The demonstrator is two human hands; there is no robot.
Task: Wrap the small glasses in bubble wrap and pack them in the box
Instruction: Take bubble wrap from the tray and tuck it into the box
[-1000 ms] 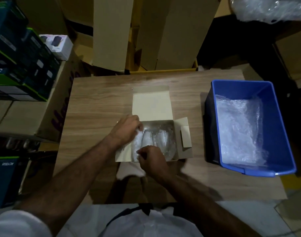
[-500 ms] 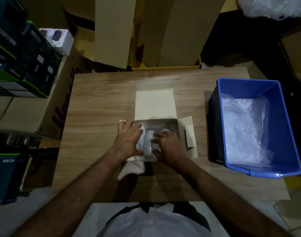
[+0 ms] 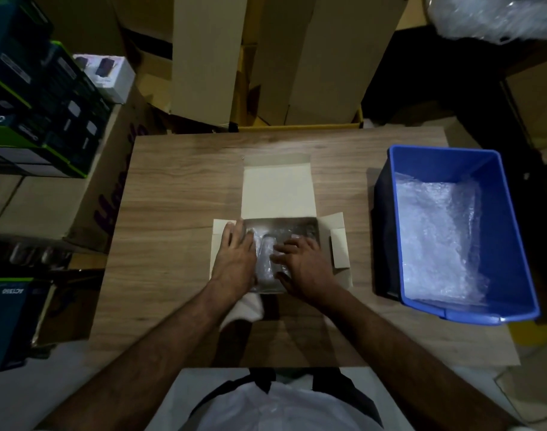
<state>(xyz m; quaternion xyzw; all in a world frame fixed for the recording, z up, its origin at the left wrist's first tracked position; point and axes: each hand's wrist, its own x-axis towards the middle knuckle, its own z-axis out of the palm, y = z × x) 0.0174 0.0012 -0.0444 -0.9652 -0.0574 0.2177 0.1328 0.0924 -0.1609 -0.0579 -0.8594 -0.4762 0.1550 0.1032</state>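
Your left hand and right hand lie flat, fingers apart, pressing the clear bubble-wrapped small glasses inside the shallow white cardboard box; likely fragile, slippery bundles, so grip their padded sides gently.

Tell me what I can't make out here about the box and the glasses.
- How many glasses: the hands cover most of the box in the head view; one wrapped bundle shows between them.
- The glass itself: bubble wrap and dim light blur it.
- The box's near flap: the left forearm hides much of it.
- What lies under the wrap in the blue bin: the wrap covers the bottom.
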